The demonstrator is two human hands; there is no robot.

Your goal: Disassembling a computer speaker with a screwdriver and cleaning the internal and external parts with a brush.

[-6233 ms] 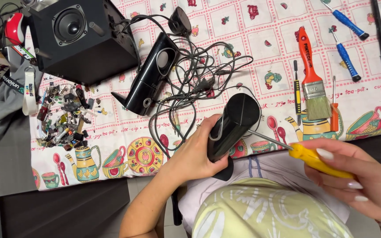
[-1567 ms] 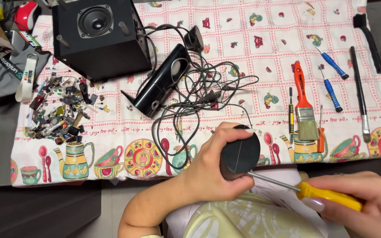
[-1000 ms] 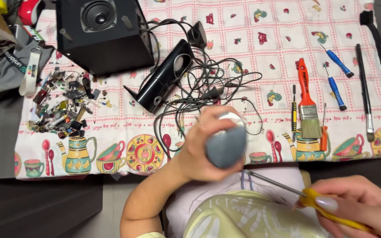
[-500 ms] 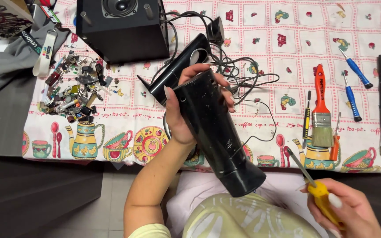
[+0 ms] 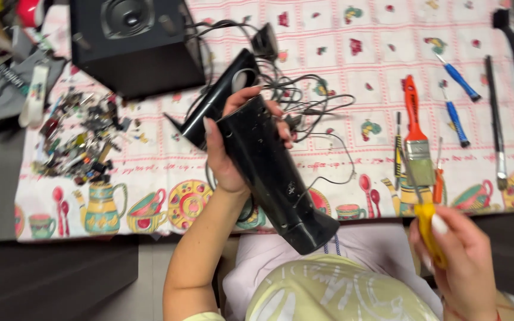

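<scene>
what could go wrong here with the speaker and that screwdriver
1. The left hand grips the tall black speaker only near its top, with the lower end hanging off the table edge; it might slip or swing.
2. Its cable runs into the tangled wires, which could snag and drag the second satellite speaker.
3. The right hand holds the yellow-handled screwdriver close to the paintbrush; a quick move may knock the tools.

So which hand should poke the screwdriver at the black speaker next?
Probably the right hand: it grips the yellow-handled screwdriver. The left hand is full, wrapped around the black speaker.
</scene>
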